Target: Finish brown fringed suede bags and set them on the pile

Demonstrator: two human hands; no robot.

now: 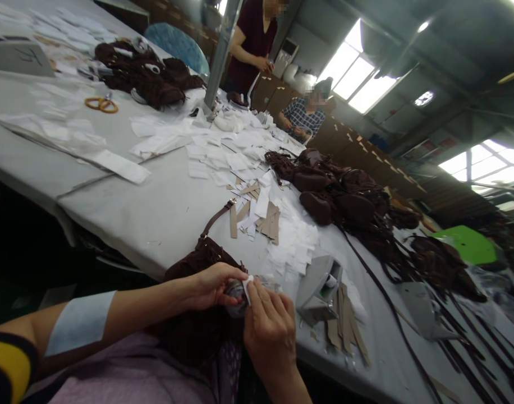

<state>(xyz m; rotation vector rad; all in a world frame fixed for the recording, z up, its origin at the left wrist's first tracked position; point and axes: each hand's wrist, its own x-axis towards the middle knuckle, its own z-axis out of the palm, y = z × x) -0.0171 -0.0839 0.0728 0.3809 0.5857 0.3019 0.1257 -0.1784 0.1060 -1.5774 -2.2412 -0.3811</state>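
Observation:
My left hand [217, 286] pinches one edge of a small white paper strip [247, 287], with its fingers curled. From the other side my right hand [270, 320] has its fingers closed on the same strip. Just below the left fingers is a shiny greyish round piece [235, 296]; its kind is unclear and the hands partly cover it. A dark brown bag [202, 255] lies at the table edge and on my lap, behind my left forearm. Its buckled strap [217, 219] reaches up onto the table.
Grey-brown card strips [269, 221] and heaped white paper pieces [290, 238] lie ahead. A grey tape dispenser [320, 289] stands right of my hands. More brown bags [341, 191] with long straps pile up right. Yellow-handled scissors [101, 105] lie left. Two people work across the table [164, 191].

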